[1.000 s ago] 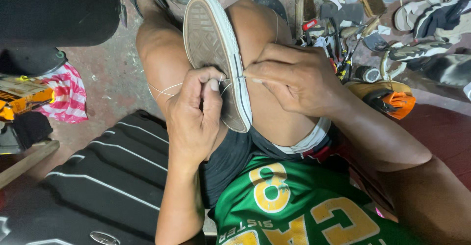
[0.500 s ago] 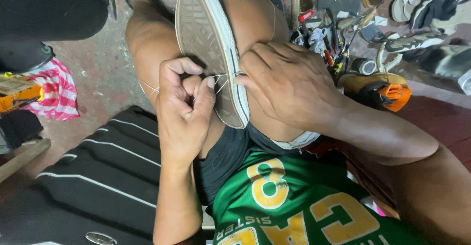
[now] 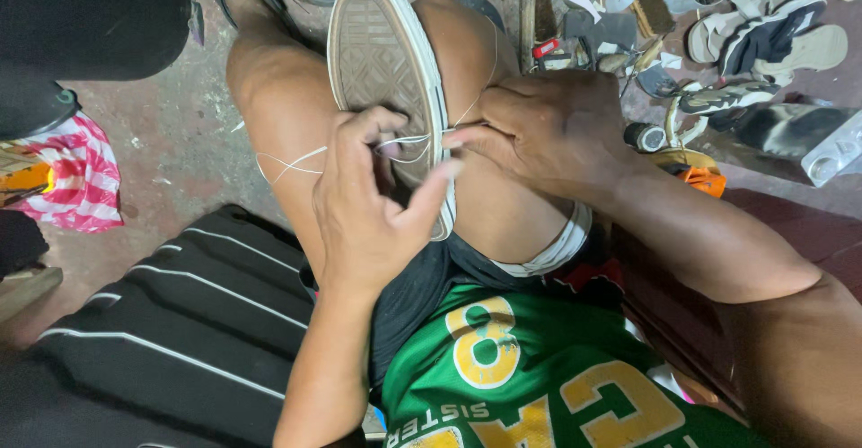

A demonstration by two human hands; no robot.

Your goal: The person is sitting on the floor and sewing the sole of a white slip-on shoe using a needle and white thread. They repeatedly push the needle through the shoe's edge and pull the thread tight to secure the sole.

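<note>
Bare floor [image 3: 180,156] lies open left of the left hand [image 3: 368,215]; tools [image 3: 628,53] and sandals [image 3: 763,39] crowd beyond the right hand [image 3: 548,129].

Striped cloth [image 3: 76,183], scattered sandals [image 3: 763,35]

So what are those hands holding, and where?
Both hold white thread at the grey-soled white sneaker, clamped between the knees: the left hand fingers loops over the sole, the right hand pinches at its edge.

shoe [image 3: 382,62] between knees | left hand [image 3: 368,210] before | right hand [image 3: 548,129] right
</note>
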